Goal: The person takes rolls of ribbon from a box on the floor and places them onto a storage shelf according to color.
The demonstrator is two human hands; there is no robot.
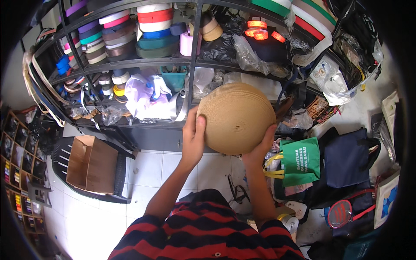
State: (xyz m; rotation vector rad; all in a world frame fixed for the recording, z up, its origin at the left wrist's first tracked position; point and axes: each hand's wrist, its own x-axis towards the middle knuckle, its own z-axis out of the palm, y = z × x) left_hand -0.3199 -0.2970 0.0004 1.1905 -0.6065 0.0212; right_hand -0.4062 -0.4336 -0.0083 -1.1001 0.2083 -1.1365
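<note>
Between my two hands is a large tan roll of webbing strap (pixel 236 123), wound into a thick disc with its coiled flat side facing me. My left hand (pixel 193 134) grips its left edge, thumb lying on the near face. On the lower right edge, my right hand (pixel 261 147) is closed round the rim, with most of its fingers hidden behind the roll. The roll is held up in the air in front of the shelf rack (pixel 151 123), which it partly covers.
Stacked strap rolls (pixel 157 26) in many colours fill the shelves. On the left, a cardboard box (pixel 93 164) sits on a black plastic chair (pixel 123 182). To the right are a green bag (pixel 301 161), a dark blue bag (pixel 346 158) and a red-framed racket (pixel 340 213). A black strap (pixel 236 190) lies on the tiles.
</note>
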